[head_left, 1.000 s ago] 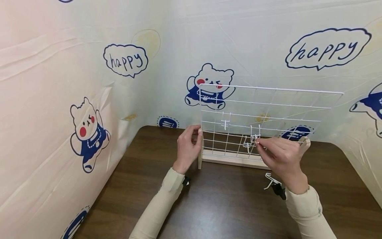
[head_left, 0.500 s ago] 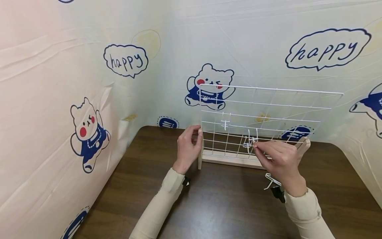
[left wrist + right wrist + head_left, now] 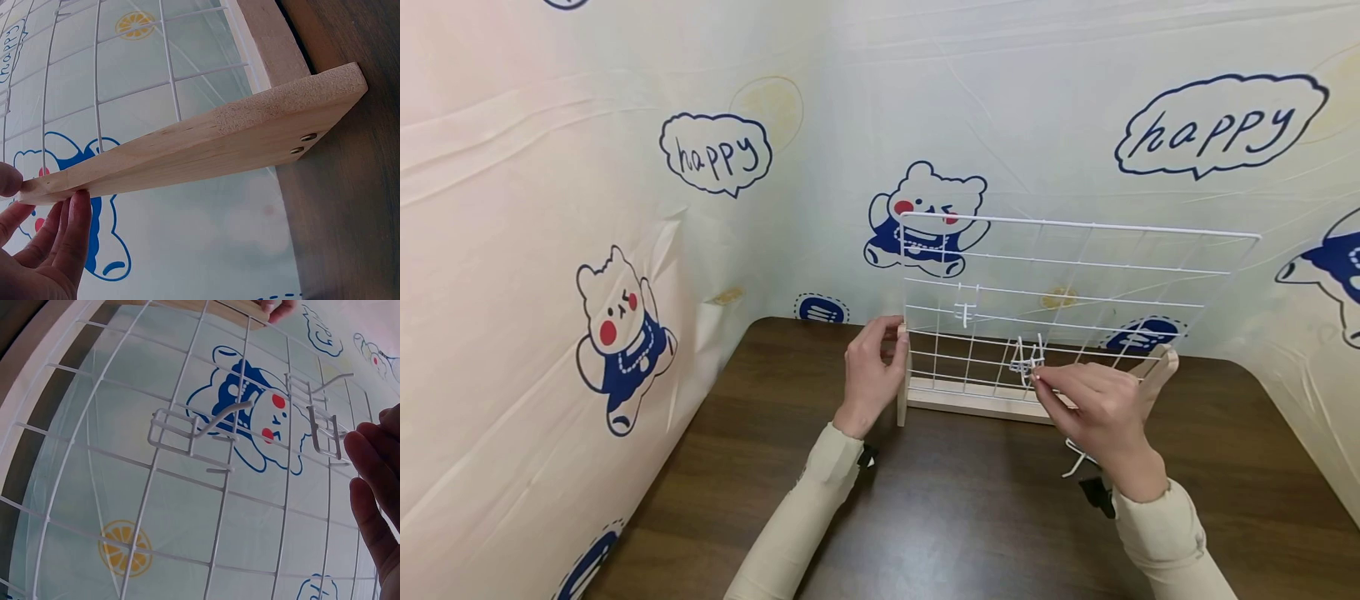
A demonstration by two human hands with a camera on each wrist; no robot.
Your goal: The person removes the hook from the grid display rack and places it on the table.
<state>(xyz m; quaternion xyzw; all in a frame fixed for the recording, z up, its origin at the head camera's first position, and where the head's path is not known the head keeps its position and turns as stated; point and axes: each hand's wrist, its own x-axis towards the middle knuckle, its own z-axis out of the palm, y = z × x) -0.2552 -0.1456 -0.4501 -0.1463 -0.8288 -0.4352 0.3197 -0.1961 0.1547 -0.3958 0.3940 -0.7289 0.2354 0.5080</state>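
Note:
A white wire grid (image 3: 1075, 224) stands upright in a wooden base (image 3: 970, 404) at the back of the brown table. My left hand (image 3: 895, 343) grips the wooden post at the grid's left end; the left wrist view shows thumb and fingers (image 3: 65, 234) pinching the end of that wooden side piece (image 3: 206, 150). My right hand (image 3: 1037, 375) pinches a small white wire hook (image 3: 1028, 357) against the lower grid wires. Its fingers (image 3: 375, 469) lie beside this hook (image 3: 326, 432). Two more hooks hang on the grid, one lower (image 3: 190, 431) and one further left (image 3: 966, 311).
Loose white hooks (image 3: 1077, 461) lie on the table (image 3: 970, 525) just beside my right wrist. Cartoon-print cloth walls (image 3: 625, 250) close in the table at the left, the back and the right.
My right hand has carried the hook down and to the left along the grid, closer to the hook hanging there. The left hand has stayed on the post.

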